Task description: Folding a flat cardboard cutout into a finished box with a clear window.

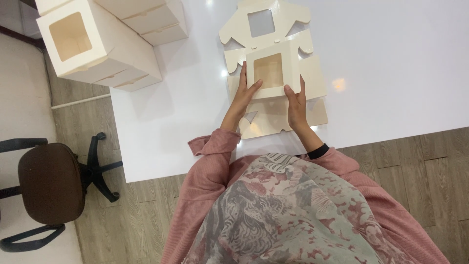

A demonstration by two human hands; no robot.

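A cream cardboard box with a square window [273,69] stands on the white table [391,73], held from both sides. My left hand [243,95] grips its left edge, fingers running up the side. My right hand [296,103] holds its lower right corner, thumb on the front face. Under and behind the box lie flat, unfolded box blanks [266,22], one with a square cut-out window.
Several finished window boxes [93,44] are stacked at the table's far left corner. A brown office chair [49,183] stands on the wooden floor to the left. The table's near edge runs just before my body.
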